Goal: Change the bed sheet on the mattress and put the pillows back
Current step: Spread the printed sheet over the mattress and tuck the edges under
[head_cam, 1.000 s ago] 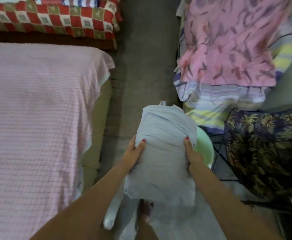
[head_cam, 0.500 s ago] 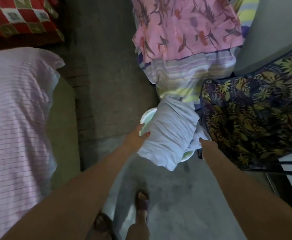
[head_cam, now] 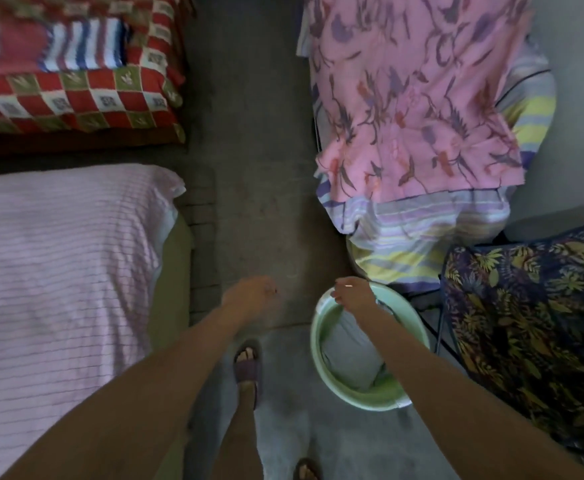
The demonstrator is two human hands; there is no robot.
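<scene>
The mattress [head_cam: 176, 271] lies at the left, covered by a pink checked sheet [head_cam: 61, 271]. A folded pale blue sheet [head_cam: 346, 351] rests inside a green plastic basin [head_cam: 318, 362] on the floor at the right. My right hand [head_cam: 352, 296] hovers over the basin's far rim, fingers loosely curled, holding nothing. My left hand [head_cam: 252, 296] hangs over the bare floor between the bed and the basin, blurred and holding nothing. A red checked pillow [head_cam: 75, 98] with a striped pillow [head_cam: 75, 43] on top sits beyond the mattress at the upper left.
A pink floral cloth [head_cam: 411, 98] over striped fabric [head_cam: 422, 237] is draped on a stand at the upper right. A dark leaf-patterned cloth [head_cam: 533, 323] hangs right of the basin. A grey floor strip [head_cam: 249, 168] runs between. My sandalled foot [head_cam: 247, 365] stands near the basin.
The folded pale blue sheet went from both my hands down into the green basin. Both hands let go of it and lifted away; my left hand moved left.
</scene>
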